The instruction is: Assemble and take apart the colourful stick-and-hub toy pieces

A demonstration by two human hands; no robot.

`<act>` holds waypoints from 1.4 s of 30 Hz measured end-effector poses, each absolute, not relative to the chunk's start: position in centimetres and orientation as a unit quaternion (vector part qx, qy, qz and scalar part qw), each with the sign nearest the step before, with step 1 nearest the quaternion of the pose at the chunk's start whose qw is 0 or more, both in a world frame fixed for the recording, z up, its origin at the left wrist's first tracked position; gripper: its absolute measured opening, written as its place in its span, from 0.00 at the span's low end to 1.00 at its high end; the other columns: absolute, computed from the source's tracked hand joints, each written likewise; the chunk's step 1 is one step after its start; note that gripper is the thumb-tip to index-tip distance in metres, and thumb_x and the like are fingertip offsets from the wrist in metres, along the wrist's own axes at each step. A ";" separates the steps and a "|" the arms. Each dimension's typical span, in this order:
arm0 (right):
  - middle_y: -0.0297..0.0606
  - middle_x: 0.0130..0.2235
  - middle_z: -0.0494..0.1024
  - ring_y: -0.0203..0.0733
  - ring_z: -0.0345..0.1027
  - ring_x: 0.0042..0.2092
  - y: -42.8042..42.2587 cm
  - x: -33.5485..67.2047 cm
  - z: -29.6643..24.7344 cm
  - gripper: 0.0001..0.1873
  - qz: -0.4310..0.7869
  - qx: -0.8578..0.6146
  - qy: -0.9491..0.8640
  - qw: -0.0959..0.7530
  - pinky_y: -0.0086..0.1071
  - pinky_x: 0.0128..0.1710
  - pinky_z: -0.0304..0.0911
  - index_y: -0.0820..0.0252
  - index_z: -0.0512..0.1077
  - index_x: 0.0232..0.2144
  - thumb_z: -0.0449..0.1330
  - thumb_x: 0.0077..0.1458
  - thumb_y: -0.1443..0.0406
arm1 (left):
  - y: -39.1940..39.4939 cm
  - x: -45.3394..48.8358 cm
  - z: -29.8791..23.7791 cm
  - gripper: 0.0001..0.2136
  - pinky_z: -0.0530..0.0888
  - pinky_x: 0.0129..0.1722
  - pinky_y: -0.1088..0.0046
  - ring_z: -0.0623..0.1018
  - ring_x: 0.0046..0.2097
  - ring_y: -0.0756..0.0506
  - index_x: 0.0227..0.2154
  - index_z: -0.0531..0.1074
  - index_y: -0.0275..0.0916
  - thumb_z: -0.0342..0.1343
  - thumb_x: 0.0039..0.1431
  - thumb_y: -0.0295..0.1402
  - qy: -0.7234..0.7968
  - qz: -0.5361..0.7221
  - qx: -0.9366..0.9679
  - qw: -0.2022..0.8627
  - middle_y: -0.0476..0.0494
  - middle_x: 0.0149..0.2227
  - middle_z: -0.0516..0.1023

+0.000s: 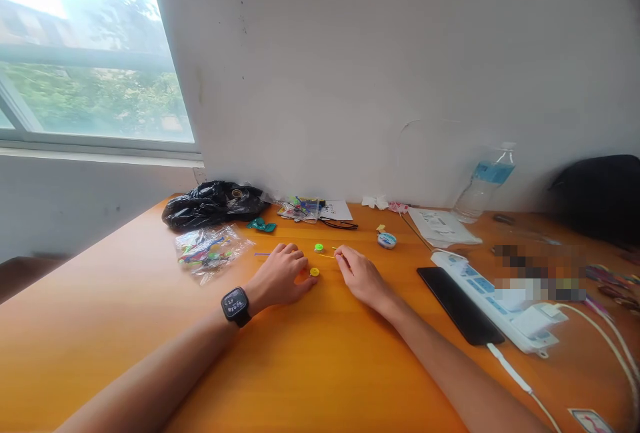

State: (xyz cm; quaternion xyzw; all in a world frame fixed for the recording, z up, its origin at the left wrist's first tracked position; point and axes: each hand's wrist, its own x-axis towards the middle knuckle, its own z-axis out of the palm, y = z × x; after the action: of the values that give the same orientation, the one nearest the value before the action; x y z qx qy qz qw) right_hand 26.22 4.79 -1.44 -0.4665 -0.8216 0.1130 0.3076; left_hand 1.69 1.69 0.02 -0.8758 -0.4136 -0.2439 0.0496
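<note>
Both my hands rest on an orange table (310, 366). My left hand (281, 276), with a black watch (235, 306) on its wrist, has its fingers curled; its fingertips touch a small yellow round piece (314, 272). My right hand (358, 272) pinches the end of a thin yellow stick (327, 256) that lies between the two hands. A small green round piece (319, 247) sits just beyond the stick. A thin purple stick (261, 254) pokes out to the left of my left hand.
A clear bag of coloured pieces (210, 250) and a black plastic bag (213, 204) lie to the left. Papers (443, 225), a water bottle (484, 183), a black phone (460, 303) and a white power strip (495, 300) with cables lie right. The wall stands behind.
</note>
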 end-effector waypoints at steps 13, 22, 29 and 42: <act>0.37 0.38 0.79 0.41 0.72 0.40 3.8 25.0 0.6 0.14 0.369 -0.392 -0.683 0.494 0.34 0.41 0.66 0.56 0.70 0.38 0.59 0.66 0.52 | 0.9 3.0 1.7 0.17 0.74 0.30 0.73 0.79 0.35 0.46 0.39 0.69 0.41 0.68 0.59 0.45 -0.402 -0.534 -0.555 -0.495 0.45 0.37 0.79; 0.39 0.35 0.82 0.42 0.78 0.35 1.3 24.1 1.4 0.13 0.432 -0.346 -0.634 0.540 0.37 0.40 0.75 0.57 0.73 0.38 0.67 0.60 0.55 | 0.9 3.1 1.7 0.25 0.71 0.29 0.77 0.79 0.36 0.48 0.33 0.61 0.41 0.76 0.50 0.43 -0.350 -0.569 -0.436 -0.604 0.47 0.38 0.80; 0.41 0.39 0.82 0.43 0.77 0.40 0.4 23.4 1.0 0.15 0.192 -0.331 -0.765 0.518 0.37 0.44 0.74 0.54 0.81 0.51 0.56 0.69 0.62 | 0.4 3.3 2.3 0.25 0.74 0.29 0.76 0.81 0.38 0.47 0.30 0.59 0.41 0.74 0.51 0.41 -0.359 -0.575 -0.439 -0.590 0.46 0.39 0.80; 0.36 0.30 0.82 0.38 0.71 0.25 0.4 22.9 -1.8 0.19 0.247 -0.377 -0.759 0.470 0.32 0.30 0.71 0.58 0.80 0.55 0.61 0.66 0.59 | 0.0 3.9 2.2 0.23 0.78 0.28 0.74 0.85 0.40 0.41 0.31 0.62 0.40 0.76 0.49 0.37 -0.382 -0.622 -0.478 -0.489 0.41 0.39 0.85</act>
State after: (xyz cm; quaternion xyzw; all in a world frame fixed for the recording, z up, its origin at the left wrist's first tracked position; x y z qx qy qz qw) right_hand 22.90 0.42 -1.79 -0.3773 -0.7588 0.2471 0.4699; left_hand 3.89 -0.02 2.23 -0.4784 -0.3819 -0.6215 -0.4889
